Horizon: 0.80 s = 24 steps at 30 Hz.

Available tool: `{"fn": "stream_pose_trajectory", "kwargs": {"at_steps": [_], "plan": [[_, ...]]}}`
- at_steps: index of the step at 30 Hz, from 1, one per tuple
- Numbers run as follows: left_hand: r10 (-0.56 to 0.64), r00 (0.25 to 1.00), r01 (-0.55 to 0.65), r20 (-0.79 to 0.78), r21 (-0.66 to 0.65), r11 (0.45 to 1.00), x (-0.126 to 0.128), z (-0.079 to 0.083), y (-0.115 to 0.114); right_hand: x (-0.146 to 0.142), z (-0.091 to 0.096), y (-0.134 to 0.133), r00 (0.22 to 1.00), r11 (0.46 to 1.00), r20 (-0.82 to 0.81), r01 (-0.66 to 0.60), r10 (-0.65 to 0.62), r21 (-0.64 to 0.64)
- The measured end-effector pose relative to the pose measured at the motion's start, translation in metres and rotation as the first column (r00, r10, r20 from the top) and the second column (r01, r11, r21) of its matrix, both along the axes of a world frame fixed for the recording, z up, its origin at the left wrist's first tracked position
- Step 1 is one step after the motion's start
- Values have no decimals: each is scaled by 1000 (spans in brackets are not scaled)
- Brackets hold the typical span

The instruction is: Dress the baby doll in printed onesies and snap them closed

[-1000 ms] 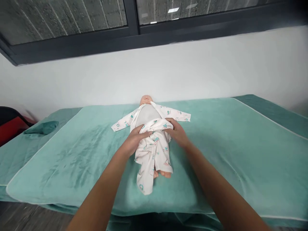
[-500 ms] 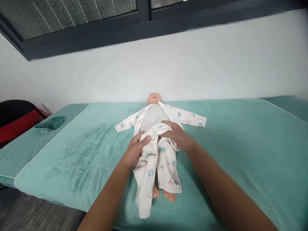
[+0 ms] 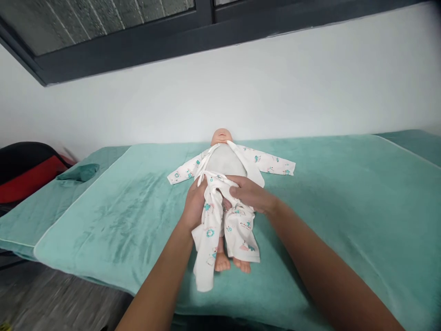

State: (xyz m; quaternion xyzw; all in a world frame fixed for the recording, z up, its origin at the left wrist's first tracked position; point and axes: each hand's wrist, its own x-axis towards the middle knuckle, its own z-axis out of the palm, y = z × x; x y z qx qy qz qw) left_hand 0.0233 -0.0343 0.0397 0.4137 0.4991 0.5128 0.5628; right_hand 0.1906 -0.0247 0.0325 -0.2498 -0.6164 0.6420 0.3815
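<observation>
A baby doll [image 3: 221, 136] lies on its back, head toward the wall, its arms inside the spread sleeves of an open white printed jacket [image 3: 274, 164]. Its grey torso [image 3: 227, 161] shows between the jacket's front edges. White printed baby pants [image 3: 243, 232] lie over its lower body; one leg of the pants hangs loose beside the doll's leg, and both feet [image 3: 222, 262] show below. My left hand [image 3: 195, 202] grips the waistband on the left, fingers partly hidden by cloth. My right hand [image 3: 251, 193] pinches the waistband on the right, thumb on top.
A green plush cover [image 3: 327, 184] is spread under the doll. At the far left stand a red and black chair [image 3: 31, 179] and a small green cushion-like piece [image 3: 79, 173]. A white wall [image 3: 275, 92] and dark window frame [image 3: 138, 53] rise behind.
The waistband has been drawn wider and slightly up toward the doll's belly. My left hand has moved up to its side edge. More of one foot shows, and the loose pant leg has shifted up.
</observation>
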Motion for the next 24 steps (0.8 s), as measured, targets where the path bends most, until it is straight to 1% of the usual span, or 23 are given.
{"fn": "stream_pose_trajectory", "kwargs": {"at_steps": [1, 3, 5, 6, 7, 9, 10, 11, 12, 14, 15, 16, 17, 18, 20, 21, 22, 23, 24], "plan": [[18, 1000, -18, -14, 18, 1000, 1, 1, 0, -1, 1, -2, 997, 999, 77, 1, -5, 51], [58, 997, -56, -44, 54, 997, 5, 4, -3, -4, 2, -5, 968, 991, 240, 47, -76, 123], [72, 996, -69, -55, 68, 995, 8, 6, -6, -7, 0, -7, 934, 984, 321, 120, -157, 133], [71, 996, -68, -50, 65, 996, 9, 7, -7, -8, -2, -7, 931, 982, 316, 153, -181, 111], [66, 997, -63, -46, 57, 996, 9, 8, -8, -8, -4, -6, 940, 980, 278, 188, -199, 67], [38, 998, -35, -55, 45, 998, 5, 8, -11, -9, -7, -4, 962, 965, 124, 252, -242, -72], [-6, 998, 9, -67, 40, 999, 1, 7, -11, -8, -9, -3, 962, 950, 40, 274, -271, -150], [-82, 993, 84, -80, 31, 996, -4, 6, -12, -8, -10, -2, 953, 932, -26, 290, -303, -216], [-184, 979, 186, -90, 13, 982, -9, 5, -12, -8, -11, 0, 942, 917, -66, 302, -329, -261], [-385, 918, 383, -91, -38, 923, -18, 3, -13, -8, -12, 1, 932, 900, -70, 321, -356, -295], [-438, 896, 435, -74, -54, 899, -22, 1, -13, -7, -12, 1, 931, 896, -45, 333, -361, -293], [-441, 896, 439, -46, -51, 897, -23, 0, -13, -7, -12, 1, 932, 896, -10, 345, -362, -279], [-403, 915, 402, -5, -29, 915, -23, -2, -13, -6, -11, 0, 939, 908, 27, 339, -343, -247], [-337, 941, 337, 46, 3, 942, -22, -4, -13, -5, -9, -1, 954, 934, 65, 300, -293, -195], [-184, 974, 179, 131, 50, 983, -16, -8, -13, -2, -3, -3, 980, 990, 156, 134, -124, -50], [-126, 981, 120, 148, 51, 991, -13, -10, -13, -1, 1, -4, 977, 999, 211, 32, -36, 20], [-83, 986, 78, 146, 39, 996, -10, -11, -13, 1, 4, -6, 962, 996, 270, -59, 38, 71], [-51, 990, 48, 129, 19, 999, -8, -12, -14, 3, 6, -7, 941, 987, 327, -124, 86, 97], [-28, 994, 28, 107, -2, 1000, -7, -11, -14, 4, 8, -8, 921, 982, 374, -160, 111, 102]]}}
